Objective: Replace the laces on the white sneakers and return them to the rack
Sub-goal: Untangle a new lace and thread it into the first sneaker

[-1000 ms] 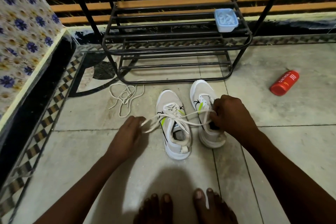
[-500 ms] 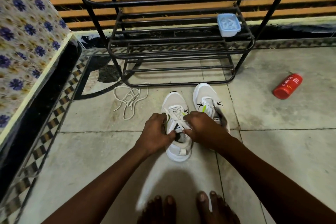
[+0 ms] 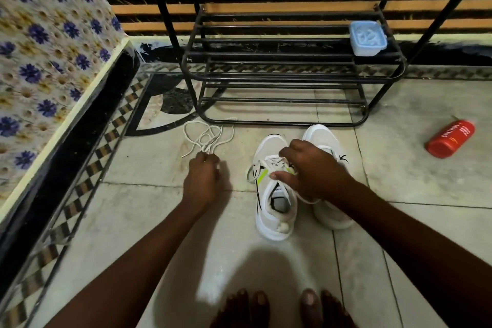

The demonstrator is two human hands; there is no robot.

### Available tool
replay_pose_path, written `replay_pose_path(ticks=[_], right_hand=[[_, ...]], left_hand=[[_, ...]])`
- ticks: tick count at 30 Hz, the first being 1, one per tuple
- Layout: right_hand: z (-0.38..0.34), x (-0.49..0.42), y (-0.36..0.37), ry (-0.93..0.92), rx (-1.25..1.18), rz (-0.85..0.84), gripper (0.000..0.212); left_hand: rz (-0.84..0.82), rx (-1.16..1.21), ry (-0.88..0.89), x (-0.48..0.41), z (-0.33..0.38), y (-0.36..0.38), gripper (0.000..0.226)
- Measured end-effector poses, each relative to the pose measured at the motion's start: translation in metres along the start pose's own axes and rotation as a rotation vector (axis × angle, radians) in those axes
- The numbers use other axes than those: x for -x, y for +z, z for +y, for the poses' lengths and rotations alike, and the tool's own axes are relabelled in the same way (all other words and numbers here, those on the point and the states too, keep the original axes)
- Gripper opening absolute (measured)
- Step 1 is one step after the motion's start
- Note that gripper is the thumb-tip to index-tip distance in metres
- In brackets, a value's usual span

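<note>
Two white sneakers stand side by side on the tiled floor in front of the black metal rack point(image 3: 279, 80). The left sneaker point(image 3: 274, 210) has a white lace threaded through it, with a loop hanging off its left side. My right hand point(image 3: 314, 170) is over its lacing, thumb and fingers curled on the lace, and a strand runs out below the palm. The right sneaker point(image 3: 322, 136) is partly hidden behind that hand. A loose white lace point(image 3: 207, 136) lies tangled on the floor to the left. My left hand point(image 3: 202, 178) grips its near end with curled fingers.
A pale blue lidded box point(image 3: 367, 37) sits on the rack's lower shelf at the right. A red bottle point(image 3: 451, 138) lies on the floor to the right. A floral-covered ledge point(image 3: 40, 61) runs along the left. My bare feet point(image 3: 279, 309) are at the bottom edge.
Both hands were together on the left sneaker's lace. My left hand has let go and moved left to the loose lace on the floor. My right hand stayed on the sneaker.
</note>
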State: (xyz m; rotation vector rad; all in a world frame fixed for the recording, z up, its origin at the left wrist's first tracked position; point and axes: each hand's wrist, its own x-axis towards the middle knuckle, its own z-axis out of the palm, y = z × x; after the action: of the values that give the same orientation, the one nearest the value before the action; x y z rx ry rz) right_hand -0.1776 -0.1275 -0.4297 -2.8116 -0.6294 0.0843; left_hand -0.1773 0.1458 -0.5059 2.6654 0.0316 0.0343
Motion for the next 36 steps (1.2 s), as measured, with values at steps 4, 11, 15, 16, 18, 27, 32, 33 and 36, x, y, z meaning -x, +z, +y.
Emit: replay_pose_path(ticks=[4,11,15,16,18,27,32,33,36], right_hand=[[-0.006,-0.027,0.013,-0.142,0.050,-0.025,0.060],[-0.039,-0.040,0.036,-0.109,0.002,0.044,0.046],[-0.047,-0.045,0.037,-0.053,-0.233,-0.036,0.047],[-0.047,-0.047,0.035,-0.052,-0.266,-0.078,0.035],[-0.043,-0.048,0.031,-0.079,-0.296,-0.095,0.018],[0.030,-0.058,-0.020,0.476,-0.396,0.286,0.017],[-0.008,-0.053,-0.014,0.149,-0.367,0.036,0.054],[-0.023,-0.052,-0.012,0.041,-0.401,0.003,0.050],[-0.055,-0.053,-0.007,-0.129,-0.540,-0.039,0.019]], left_hand=[[-0.114,-0.232,-0.124,-0.013,-0.024,-0.003,0.030],[-0.146,0.145,0.085,0.014,0.006,-0.022,0.028],[0.021,0.461,0.168,0.034,0.039,-0.033,0.009],[0.032,0.525,0.165,0.036,0.045,-0.036,0.010],[0.038,0.606,0.154,0.037,0.049,-0.042,0.008],[0.170,0.646,-0.162,0.015,0.000,-0.057,0.011],[0.102,0.689,0.018,0.018,0.033,-0.076,0.007],[0.076,0.711,0.061,0.019,0.043,-0.080,0.004],[0.045,0.759,0.137,0.019,0.060,-0.086,0.003]])
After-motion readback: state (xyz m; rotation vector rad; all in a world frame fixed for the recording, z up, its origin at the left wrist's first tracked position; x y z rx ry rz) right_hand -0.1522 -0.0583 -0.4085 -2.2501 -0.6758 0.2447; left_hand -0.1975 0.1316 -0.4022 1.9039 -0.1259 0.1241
